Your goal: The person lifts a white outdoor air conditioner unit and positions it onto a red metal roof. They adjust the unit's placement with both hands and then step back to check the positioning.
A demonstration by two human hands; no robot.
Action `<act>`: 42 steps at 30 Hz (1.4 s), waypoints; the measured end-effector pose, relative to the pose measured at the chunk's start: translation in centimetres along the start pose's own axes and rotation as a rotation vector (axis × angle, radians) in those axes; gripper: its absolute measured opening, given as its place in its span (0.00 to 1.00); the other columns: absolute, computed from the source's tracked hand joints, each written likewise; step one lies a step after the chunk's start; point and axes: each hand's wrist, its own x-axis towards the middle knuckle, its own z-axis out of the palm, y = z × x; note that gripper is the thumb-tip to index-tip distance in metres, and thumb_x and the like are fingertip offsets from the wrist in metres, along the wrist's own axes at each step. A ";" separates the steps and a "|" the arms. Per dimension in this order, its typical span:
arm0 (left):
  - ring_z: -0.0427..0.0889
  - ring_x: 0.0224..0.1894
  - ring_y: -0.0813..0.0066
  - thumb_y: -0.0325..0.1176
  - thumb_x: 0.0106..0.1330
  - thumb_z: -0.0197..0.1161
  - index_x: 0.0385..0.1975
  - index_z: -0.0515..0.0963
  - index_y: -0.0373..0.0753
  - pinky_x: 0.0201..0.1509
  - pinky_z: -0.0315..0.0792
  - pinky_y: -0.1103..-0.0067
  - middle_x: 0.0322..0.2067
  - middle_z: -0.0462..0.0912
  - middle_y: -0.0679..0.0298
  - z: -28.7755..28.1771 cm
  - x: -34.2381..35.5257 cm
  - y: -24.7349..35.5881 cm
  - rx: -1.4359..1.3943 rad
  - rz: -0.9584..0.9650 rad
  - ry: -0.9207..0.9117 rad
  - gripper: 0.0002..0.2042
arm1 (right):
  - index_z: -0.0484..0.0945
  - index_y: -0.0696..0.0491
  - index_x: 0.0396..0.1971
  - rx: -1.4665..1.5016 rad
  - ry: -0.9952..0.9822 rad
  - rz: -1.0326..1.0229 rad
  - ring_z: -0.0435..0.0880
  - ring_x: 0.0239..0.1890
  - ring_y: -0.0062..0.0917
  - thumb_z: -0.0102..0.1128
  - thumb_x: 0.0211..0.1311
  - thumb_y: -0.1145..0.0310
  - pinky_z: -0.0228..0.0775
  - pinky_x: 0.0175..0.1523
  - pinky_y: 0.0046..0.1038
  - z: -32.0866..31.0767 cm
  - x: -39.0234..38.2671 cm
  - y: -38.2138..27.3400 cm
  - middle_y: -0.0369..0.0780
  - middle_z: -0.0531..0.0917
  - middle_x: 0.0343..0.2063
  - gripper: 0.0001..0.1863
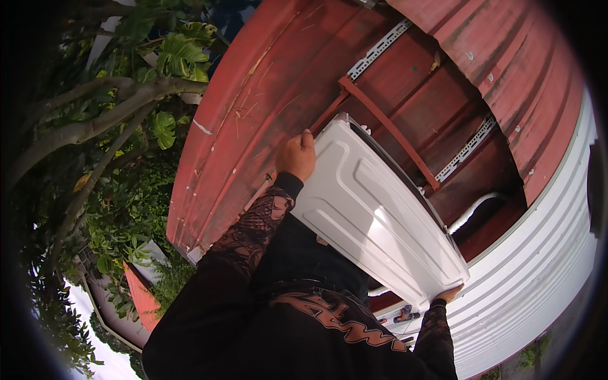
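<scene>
A white air-conditioner outdoor unit (373, 209) with ridges pressed into its top lies slantwise before me, against my dark shirt. Closed at its left end is my left hand (297, 155), the fingers curled by the corner. My right hand (449, 294) grips the lower right corner, its fingers partly hidden by the casing. Beyond the unit's far side runs a red steel frame (392, 130) with a slotted metal rail (380, 49) and another slotted rail (467, 149). A white wrapped pipe (475, 212) curves out near the unit's right end.
Red corrugated roofing (253, 114) slopes away to the left, ending at an edge above trees (133, 107). A raised red roof section (506, 69) overhangs at upper right. White corrugated sheet (532, 278) lies to the right. A power drill (405, 313) rests near my right forearm.
</scene>
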 end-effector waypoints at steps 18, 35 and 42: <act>0.81 0.44 0.44 0.51 0.72 0.42 0.36 0.85 0.40 0.49 0.73 0.58 0.37 0.85 0.48 0.1 0.2 -0.1 -0.012 0.012 0.004 0.25 | 0.62 0.52 0.70 0.032 -0.034 0.068 0.74 0.60 0.42 0.37 0.65 0.29 0.66 0.65 0.44 0.1 -0.5 -0.7 0.49 0.72 0.63 0.46; 0.82 0.44 0.43 0.50 0.73 0.42 0.37 0.85 0.39 0.49 0.74 0.58 0.37 0.85 0.47 0.0 0.5 0.0 0.023 0.013 0.000 0.25 | 0.63 0.55 0.69 0.098 -0.060 0.052 0.74 0.60 0.42 0.41 0.63 0.27 0.65 0.66 0.44 -0.2 0.7 0.3 0.49 0.72 0.63 0.49; 0.82 0.43 0.43 0.50 0.73 0.42 0.37 0.85 0.39 0.48 0.74 0.58 0.36 0.85 0.47 0.1 0.6 -0.2 0.027 0.024 0.009 0.25 | 0.61 0.54 0.70 0.071 -0.052 0.016 0.72 0.62 0.42 0.39 0.63 0.28 0.64 0.67 0.44 -0.4 1.2 0.8 0.49 0.70 0.64 0.49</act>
